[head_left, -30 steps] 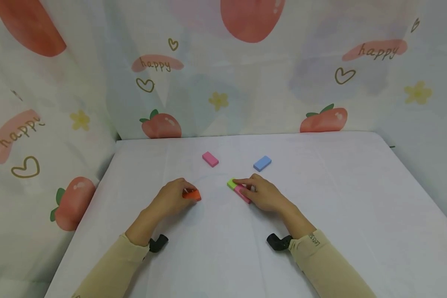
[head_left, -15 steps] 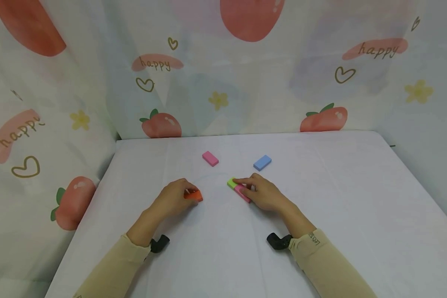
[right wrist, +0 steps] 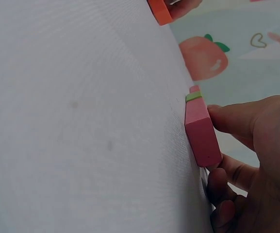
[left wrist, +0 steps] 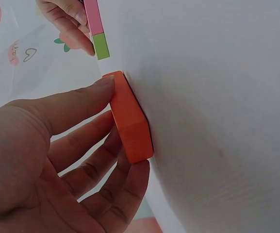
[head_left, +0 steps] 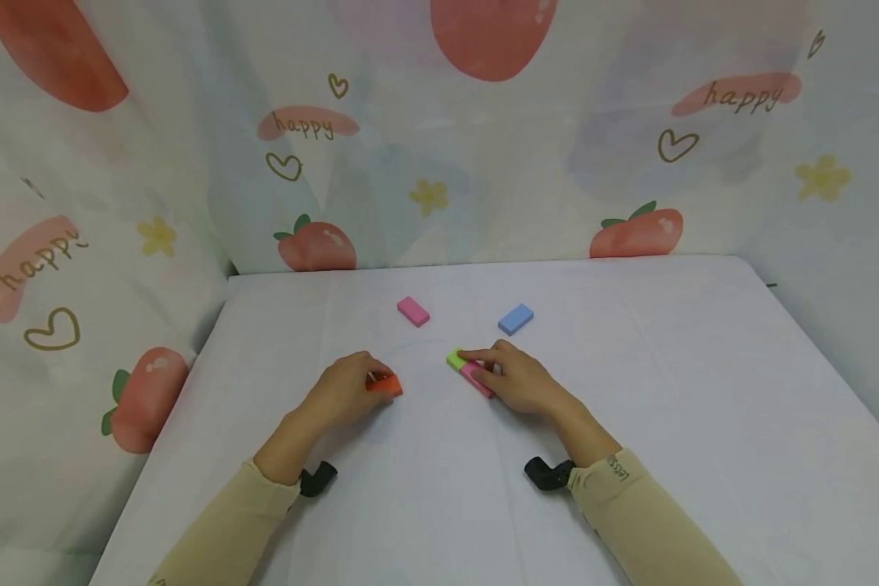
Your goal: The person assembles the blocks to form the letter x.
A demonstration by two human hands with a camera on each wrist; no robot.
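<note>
Near the middle of the white-covered desk (head_left: 666, 366), toward its front edge: left hand (head_left: 340, 393) curled round an orange block (head_left: 383, 385), thumb along one long side, fingers under the other, block flat on the cloth; clearer from the left wrist (left wrist: 130, 119), where the palm hides nothing of the block but fills the lower left. Just to the right, well apart from the orange one: right hand (head_left: 518, 381) pinching a pink block (head_left: 476, 378) lying end to end against a green block (head_left: 455, 359). From the right wrist, pink block (right wrist: 201, 133) seen edge-on, green one (right wrist: 193, 96) only a thin strip behind it, fingertips partly cut off at the lower edge. Toward the far edge, untouched: a second pink block (head_left: 413, 311) left of centre, a blue block (head_left: 516, 319) right of centre. Behind the far and left edges, a strawberry-print curtain (head_left: 439, 130). Black wrist mounts half hidden under the beige sleeves (head_left: 630, 513).
</note>
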